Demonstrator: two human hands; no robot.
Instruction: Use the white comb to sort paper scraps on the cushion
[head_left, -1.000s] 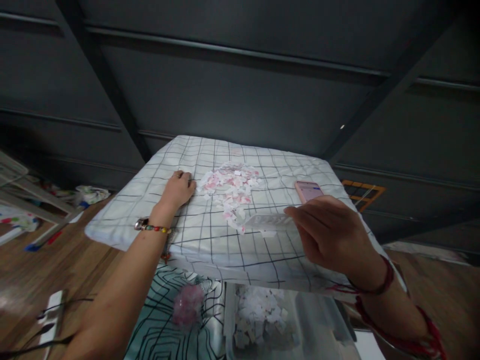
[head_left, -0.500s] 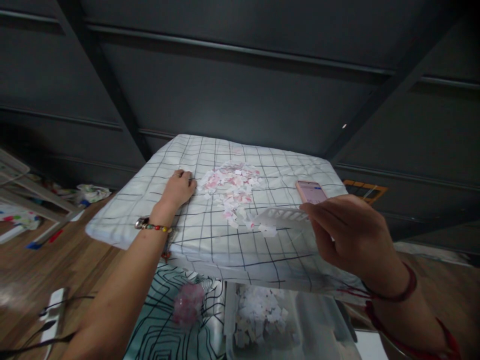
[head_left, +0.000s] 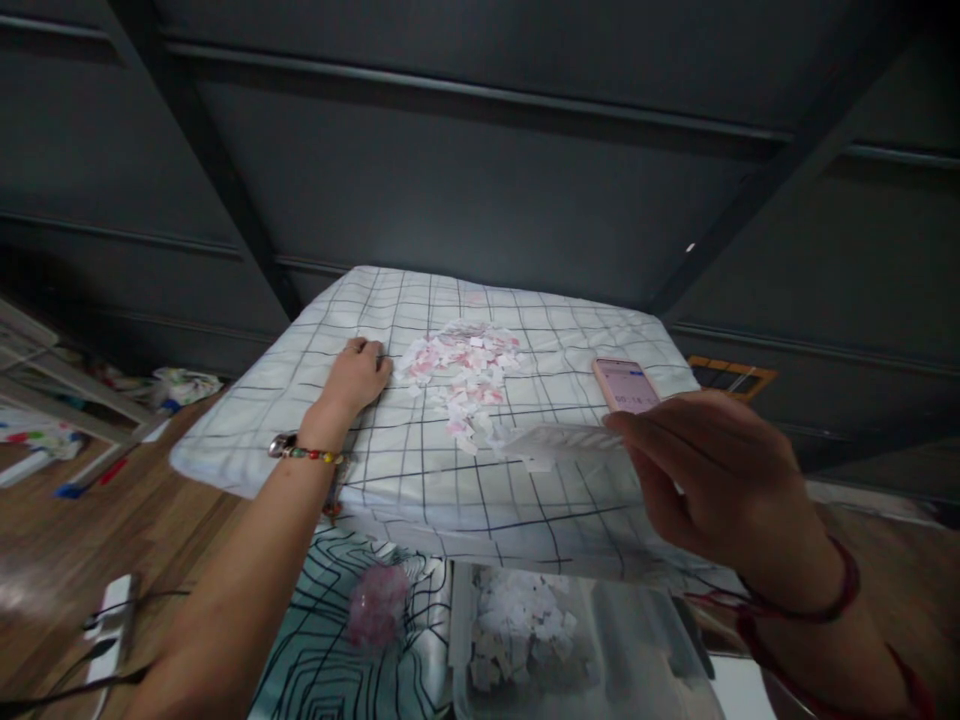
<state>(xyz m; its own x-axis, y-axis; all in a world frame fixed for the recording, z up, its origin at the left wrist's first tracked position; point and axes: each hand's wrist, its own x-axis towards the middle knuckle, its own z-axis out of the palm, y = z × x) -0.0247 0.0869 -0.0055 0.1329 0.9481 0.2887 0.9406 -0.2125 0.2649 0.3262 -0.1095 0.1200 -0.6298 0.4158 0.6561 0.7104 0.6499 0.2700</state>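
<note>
On the grid-patterned cloth, my left hand rests with its fingers lying loosely down and nothing in them. Just right of its fingertips spreads a pile of small white and pink paper scraps, trailing toward the near side. My right hand pinches one end of a thin white slotted plastic tool. The tool's far end is over the near tip of the scraps; whether it touches them I cannot tell. A pink phone with a lit timer screen lies beyond my right hand.
Below the table's near edge is a clear plastic bin with white paper scraps inside. Left of it, a pink translucent bundle sits on patterned fabric. A white power strip lies on the floor. A dark panel wall stands behind.
My right hand has shifted slightly right and down, and the slotted tool has tilted flatter. The left hand stays in place.
</note>
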